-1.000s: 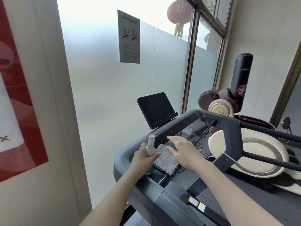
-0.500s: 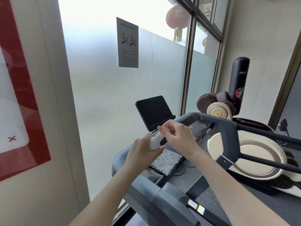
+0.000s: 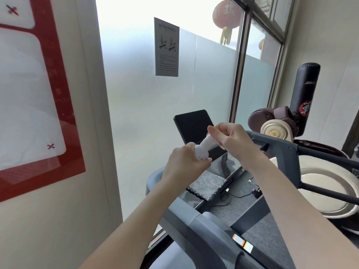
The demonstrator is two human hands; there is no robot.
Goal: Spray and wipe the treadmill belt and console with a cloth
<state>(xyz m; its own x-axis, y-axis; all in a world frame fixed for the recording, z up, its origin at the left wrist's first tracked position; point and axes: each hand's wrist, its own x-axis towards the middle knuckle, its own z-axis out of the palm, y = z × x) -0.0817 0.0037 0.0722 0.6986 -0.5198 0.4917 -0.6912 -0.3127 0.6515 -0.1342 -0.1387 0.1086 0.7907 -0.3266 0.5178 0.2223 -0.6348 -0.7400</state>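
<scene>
My left hand (image 3: 184,166) is clenched around the base of the small white plastic spray bottle (image 3: 204,149), which is tilted above the dark grey treadmill console (image 3: 230,164). My right hand (image 3: 234,141), at 1 o'clock from the left, pinches the bottle's top with its fingers. The grey fluffy square cloth (image 3: 207,184) lies flat on the console, at 6 o'clock from the bottle.

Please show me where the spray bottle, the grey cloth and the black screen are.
spray bottle (image 3: 203,152): head view, on its white body.
grey cloth (image 3: 207,184): head view, on the middle of its top.
black screen (image 3: 191,126): head view, on the centre of the panel.
</scene>
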